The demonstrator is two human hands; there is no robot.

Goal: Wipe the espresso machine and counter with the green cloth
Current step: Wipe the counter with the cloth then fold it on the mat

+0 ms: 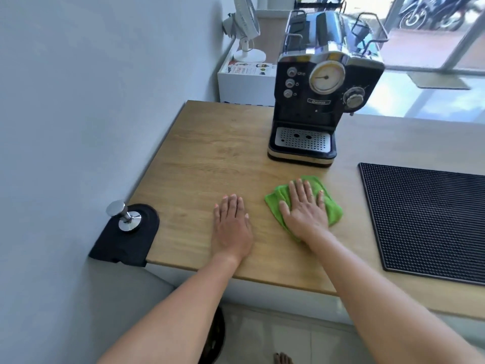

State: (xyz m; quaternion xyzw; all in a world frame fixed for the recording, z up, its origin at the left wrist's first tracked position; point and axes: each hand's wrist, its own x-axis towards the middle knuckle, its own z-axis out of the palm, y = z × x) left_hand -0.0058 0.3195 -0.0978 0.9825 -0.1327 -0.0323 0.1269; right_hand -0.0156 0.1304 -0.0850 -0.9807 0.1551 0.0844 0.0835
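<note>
On the near table (199,164), right hand (305,210) pressed flat, fingers straight, on green cloth (332,208) for wiping; left hand (231,224) lay flat, empty, likely bracing.

In front of the espresso machine (325,82), our right hand (305,211) hides much of the green cloth (333,210); right of the machine, the black mat (425,222) runs off frame.

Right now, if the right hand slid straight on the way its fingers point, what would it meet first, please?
Probably the base of the espresso machine: the right hand, flat on the green cloth, points toward it, with only bare counter between.
</note>
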